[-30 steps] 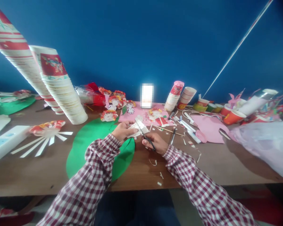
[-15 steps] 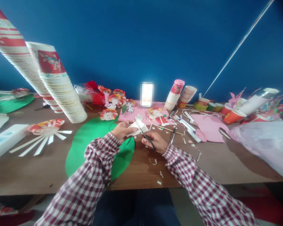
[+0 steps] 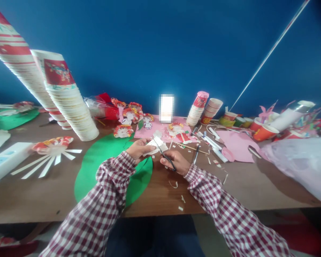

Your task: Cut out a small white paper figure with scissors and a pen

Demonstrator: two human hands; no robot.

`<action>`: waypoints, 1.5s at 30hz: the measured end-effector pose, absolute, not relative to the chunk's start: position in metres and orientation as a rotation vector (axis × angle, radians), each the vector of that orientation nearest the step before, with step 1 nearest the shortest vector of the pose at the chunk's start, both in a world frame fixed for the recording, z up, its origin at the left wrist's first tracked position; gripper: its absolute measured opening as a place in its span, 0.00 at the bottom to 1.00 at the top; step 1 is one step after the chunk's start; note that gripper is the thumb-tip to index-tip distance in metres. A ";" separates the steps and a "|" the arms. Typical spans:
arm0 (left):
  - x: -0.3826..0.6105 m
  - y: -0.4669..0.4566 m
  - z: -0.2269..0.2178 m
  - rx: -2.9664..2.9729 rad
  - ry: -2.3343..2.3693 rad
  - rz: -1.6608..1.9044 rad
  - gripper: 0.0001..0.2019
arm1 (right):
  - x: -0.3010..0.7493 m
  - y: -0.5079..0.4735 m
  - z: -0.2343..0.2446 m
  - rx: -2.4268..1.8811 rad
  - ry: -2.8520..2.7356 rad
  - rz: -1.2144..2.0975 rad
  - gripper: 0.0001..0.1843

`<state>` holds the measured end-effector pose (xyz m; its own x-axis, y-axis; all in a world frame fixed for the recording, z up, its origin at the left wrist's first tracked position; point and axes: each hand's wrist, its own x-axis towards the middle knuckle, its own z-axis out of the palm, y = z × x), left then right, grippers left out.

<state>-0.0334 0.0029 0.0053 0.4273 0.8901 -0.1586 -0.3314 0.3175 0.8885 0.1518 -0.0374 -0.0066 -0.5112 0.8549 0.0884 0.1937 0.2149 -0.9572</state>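
My left hand (image 3: 139, 149) pinches a small piece of white paper (image 3: 160, 143) above the right edge of a green paper shape (image 3: 107, 157). In my right hand (image 3: 178, 161) is a pair of scissors (image 3: 164, 155) with dark handles, fingers closed round them. The scissor blades point up and left and lie across the paper; whether they are cutting at this instant is hard to make out. Little paper scraps (image 3: 181, 208) are scattered on the brown table below and to the right of my hands.
Tall stacks of paper cups (image 3: 69, 96) lean at the left. A red-and-white cut-paper piece (image 3: 53, 146) lies near a white box (image 3: 8, 160). Behind my hands are pink paper (image 3: 149, 130) and a bright pixelated rectangle (image 3: 167, 108). A black pen (image 3: 196, 153) and a plastic bag (image 3: 299, 160) are rightward.
Almost nothing differs. The white paper and the scissor blades have shifted very slightly, while both hands stay in nearly the same place.
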 end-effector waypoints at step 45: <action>-0.005 -0.011 0.004 0.786 0.730 1.124 0.18 | 0.148 -0.036 -0.018 -0.875 -1.637 1.463 0.25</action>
